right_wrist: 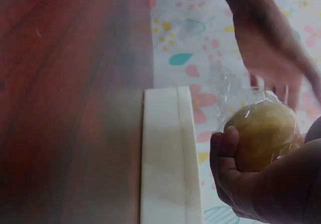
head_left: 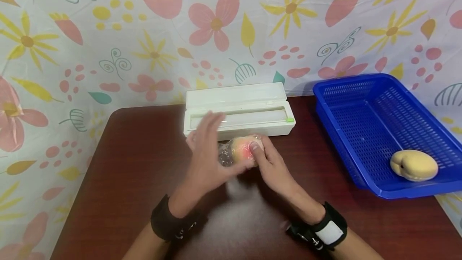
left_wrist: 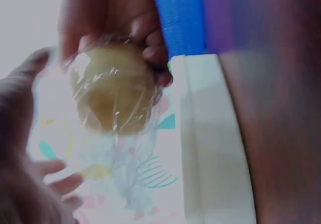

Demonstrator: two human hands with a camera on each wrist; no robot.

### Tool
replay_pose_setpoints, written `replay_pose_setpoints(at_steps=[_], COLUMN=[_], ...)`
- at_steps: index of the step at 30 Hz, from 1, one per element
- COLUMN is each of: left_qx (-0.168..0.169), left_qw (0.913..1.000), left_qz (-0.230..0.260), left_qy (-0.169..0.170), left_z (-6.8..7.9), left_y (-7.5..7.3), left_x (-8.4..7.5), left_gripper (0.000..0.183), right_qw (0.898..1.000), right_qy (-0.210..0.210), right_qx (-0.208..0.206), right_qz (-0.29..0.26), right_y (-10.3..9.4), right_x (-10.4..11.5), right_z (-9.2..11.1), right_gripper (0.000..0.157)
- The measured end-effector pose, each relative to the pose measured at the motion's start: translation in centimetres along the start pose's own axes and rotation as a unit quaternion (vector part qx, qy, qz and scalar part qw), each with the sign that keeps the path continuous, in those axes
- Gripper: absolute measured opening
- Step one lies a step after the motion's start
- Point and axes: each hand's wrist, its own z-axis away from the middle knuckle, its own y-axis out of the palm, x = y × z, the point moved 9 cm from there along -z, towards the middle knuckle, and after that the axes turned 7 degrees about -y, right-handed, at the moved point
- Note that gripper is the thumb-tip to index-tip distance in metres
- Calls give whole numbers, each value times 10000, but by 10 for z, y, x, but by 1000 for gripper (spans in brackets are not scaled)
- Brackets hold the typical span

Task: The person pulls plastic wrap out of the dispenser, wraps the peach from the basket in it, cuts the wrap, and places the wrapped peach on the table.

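Note:
A round yellow fruit with a pink-red blush [head_left: 242, 149], like a peach, is wrapped in clear cling film [head_left: 225, 153]. My right hand [head_left: 275, 167] grips it, the thumb over its near face and the fingers curled behind. Loose film trails from the fruit's left side, and in the left wrist view the film [left_wrist: 128, 169] hangs crumpled off it. My left hand [head_left: 207, 159] is raised just left of the fruit, fingers extended and blurred. In the right wrist view the left hand [right_wrist: 266, 43] appears beyond the loose film. Whether it touches the film I cannot tell.
Behind the hands a white cling film box [head_left: 236, 131] stands with its lid up, a roll inside and a green slider [head_left: 290, 120] at its right end. On the right a blue plastic basket [head_left: 339, 139] holds a yellow mango-like fruit [head_left: 415, 165]. A floral sheet [head_left: 231, 23] hangs behind the brown table [head_left: 130, 171].

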Motion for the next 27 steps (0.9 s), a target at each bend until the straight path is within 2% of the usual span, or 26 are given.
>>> replay_pose_setpoints(at_steps=[2,4,5,7,9,10,11,12,13,14,15,16,17,18,19,20,21,22,23,24,26,27], left_qx=[-603,-1062,-1188,-1211,-1024,-940,-862,-790,-710,-623,-482,-324,-144,45,219,407,605,734,834,907,1000,1007], left_qw=[9943,9805,9730,9612,9524,9452,9343,9193,8981,8707,8339,7891,7384,6839,6328,5877,5468,5166,4942,4789,4637,4607], left_qz=[848,1606,1916,2376,2664,2870,3167,3538,3996,4477,5078,5700,6299,6839,7253,7583,7870,8059,8192,8275,8364,8386], left_qy=[-227,-398,-505,-709,-1068,-1243,-1392,-1531,-1693,-1938,-2109,-2265,-2402,-2542,-2703,-2791,-2793,-2795,-2787,-2787,-2746,-2727], left_z=[-5,-5,-4,0,6,9,11,14,16,18,19,21,22,24,27,29,31,33,34,36,39,40], left_y=[-23,-35,-38,-33,-20,-15,-9,-4,3,10,19,28,38,47,56,64,72,77,82,86,93,95], left_x=[-1,5,9,18,30,32,33,34,35,37,39,40,40,40,40,39,36,34,32,31,28,28], left_gripper=[84,69,63,59,58,58,57,57,58,58,61,65,70,76,81,85,87,90,91,92,92,91], right_qw=[9991,9953,9919,9832,9752,9707,9669,9627,9587,9548,9514,9484,9459,9439,9429,9428,9428,9429,9427,9430,9434,9434], right_qy=[105,37,-27,-76,-85,-59,6,91,163,232,287,334,371,378,391,408,427,446,455,470,495,488], right_qx=[-152,-259,-293,-356,-430,-477,-557,-662,-771,-891,-994,-1077,-1138,-1179,-1200,-1205,-1200,-1192,-1181,-1175,-1152,-1140], right_qz=[-389,-931,-1236,-1788,-2167,-2355,-2492,-2622,-2733,-2827,-2901,-2964,-3017,-3062,-3081,-3082,-3081,-3077,-3088,-3078,-3072,-3075], right_y=[-5,-7,-8,-9,-10,-10,-11,-12,-14,-15,-17,-17,-18,-18,-18,-18,-17,-16,-16,-15,-14,-14], right_x=[-7,-14,-18,-20,-20,-20,-21,-22,-24,-25,-26,-26,-27,-27,-28,-28,-28,-28,-28,-28,-29,-29], right_z=[-1,-3,-4,-5,-4,-4,-4,-3,-2,-2,-1,-1,0,0,0,1,1,1,2,2,2,2], right_gripper=[31,34,35,39,41,41,41,41,41,41,41,42,42,43,43,44,44,43,43,42,40,39])
